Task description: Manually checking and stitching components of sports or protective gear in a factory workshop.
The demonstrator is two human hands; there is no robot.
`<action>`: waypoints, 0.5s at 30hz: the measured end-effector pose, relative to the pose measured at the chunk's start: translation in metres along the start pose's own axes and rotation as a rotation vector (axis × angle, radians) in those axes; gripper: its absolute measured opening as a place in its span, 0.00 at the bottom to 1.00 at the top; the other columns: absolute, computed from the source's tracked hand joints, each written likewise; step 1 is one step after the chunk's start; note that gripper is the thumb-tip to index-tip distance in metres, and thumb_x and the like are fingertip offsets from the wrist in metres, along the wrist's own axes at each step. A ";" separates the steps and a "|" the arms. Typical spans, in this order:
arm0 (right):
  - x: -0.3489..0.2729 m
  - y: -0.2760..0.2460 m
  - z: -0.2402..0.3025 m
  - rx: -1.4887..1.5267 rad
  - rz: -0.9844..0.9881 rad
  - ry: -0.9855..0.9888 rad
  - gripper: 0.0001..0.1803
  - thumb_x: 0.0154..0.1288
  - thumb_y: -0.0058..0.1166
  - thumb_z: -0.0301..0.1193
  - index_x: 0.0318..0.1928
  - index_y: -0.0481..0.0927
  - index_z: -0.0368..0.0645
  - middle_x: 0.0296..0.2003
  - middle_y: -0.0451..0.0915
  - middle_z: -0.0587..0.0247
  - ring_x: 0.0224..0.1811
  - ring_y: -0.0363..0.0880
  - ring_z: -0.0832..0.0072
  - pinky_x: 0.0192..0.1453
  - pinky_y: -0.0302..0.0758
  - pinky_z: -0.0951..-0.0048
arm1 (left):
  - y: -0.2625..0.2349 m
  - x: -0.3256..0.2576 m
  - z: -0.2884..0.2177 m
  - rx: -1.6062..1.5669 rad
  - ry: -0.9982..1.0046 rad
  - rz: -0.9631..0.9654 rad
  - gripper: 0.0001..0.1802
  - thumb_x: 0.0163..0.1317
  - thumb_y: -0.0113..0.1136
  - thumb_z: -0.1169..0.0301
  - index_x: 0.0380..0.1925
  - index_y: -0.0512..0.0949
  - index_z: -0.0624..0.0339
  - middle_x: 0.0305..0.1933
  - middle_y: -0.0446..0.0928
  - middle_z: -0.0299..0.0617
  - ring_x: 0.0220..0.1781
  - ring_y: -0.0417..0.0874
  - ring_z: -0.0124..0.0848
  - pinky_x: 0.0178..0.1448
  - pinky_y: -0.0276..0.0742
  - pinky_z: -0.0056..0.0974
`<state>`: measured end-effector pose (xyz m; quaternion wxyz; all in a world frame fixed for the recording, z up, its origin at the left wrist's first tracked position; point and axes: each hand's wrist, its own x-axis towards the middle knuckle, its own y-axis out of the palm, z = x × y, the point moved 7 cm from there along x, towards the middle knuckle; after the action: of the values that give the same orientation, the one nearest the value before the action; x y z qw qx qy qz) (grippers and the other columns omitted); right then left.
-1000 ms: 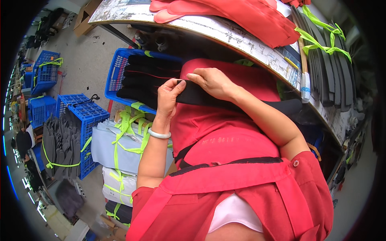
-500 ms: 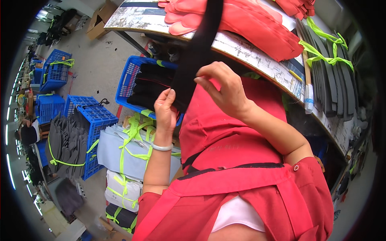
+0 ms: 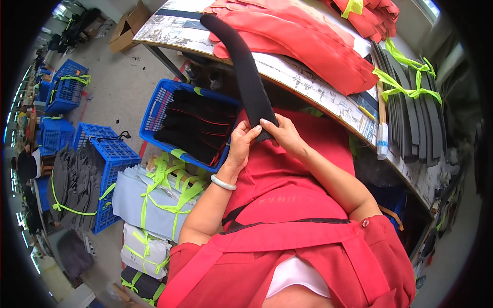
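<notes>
A long, curved black fabric piece stretches from my hands up to the table, its far end lying over the table's edge by the coral pieces. My left hand pinches its near end on the left side, thumb on top. On the right side of that same end, my right hand grips it with the thumb pressed down. Both hands are close together in front of my red apron. Just left of them, a blue basket holds several similar black pieces, some with red edges.
The worn white table bears piled coral fabric pieces and a grey bundle tied with neon-yellow strips. On the floor at left are tied light-blue bundles, dark grey pieces, blue crates and a cardboard box.
My right hand has come down to the black piece's near end and now grips it beside my left hand. The black piece has swung so its far end rests left on the table.
</notes>
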<state>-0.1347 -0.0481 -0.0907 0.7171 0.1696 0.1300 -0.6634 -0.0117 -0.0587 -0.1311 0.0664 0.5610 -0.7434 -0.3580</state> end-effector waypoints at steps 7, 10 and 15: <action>-0.030 0.024 -0.015 -0.050 0.325 0.244 0.16 0.69 0.55 0.44 0.35 0.77 0.44 0.20 0.72 0.72 0.16 0.64 0.87 0.18 0.59 0.82 | -0.031 0.027 -0.032 -0.277 -0.089 -0.035 0.19 0.67 0.59 0.63 0.52 0.73 0.66 0.46 0.80 0.52 0.47 0.84 0.44 0.55 0.81 0.48; -0.057 0.025 0.000 -0.091 0.416 0.294 0.16 0.69 0.55 0.44 0.39 0.78 0.42 0.24 0.74 0.73 0.19 0.64 0.88 0.20 0.59 0.84 | -0.093 0.050 -0.052 -0.358 -0.052 -0.110 0.15 0.68 0.58 0.64 0.42 0.77 0.67 0.37 0.82 0.53 0.39 0.85 0.44 0.47 0.83 0.48; -0.087 0.031 -0.007 -0.066 0.493 0.328 0.19 0.69 0.56 0.44 0.49 0.79 0.42 0.30 0.76 0.76 0.24 0.65 0.91 0.23 0.59 0.85 | -0.258 0.035 -0.102 -0.241 0.208 -0.654 0.23 0.65 0.61 0.53 0.38 0.76 0.67 0.34 0.81 0.52 0.36 0.84 0.44 0.47 0.84 0.48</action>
<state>-0.1110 0.0361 -0.0588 0.8311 0.2776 0.2204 -0.4285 0.2291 -0.1658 -0.2235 0.0894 0.7907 -0.4665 -0.3863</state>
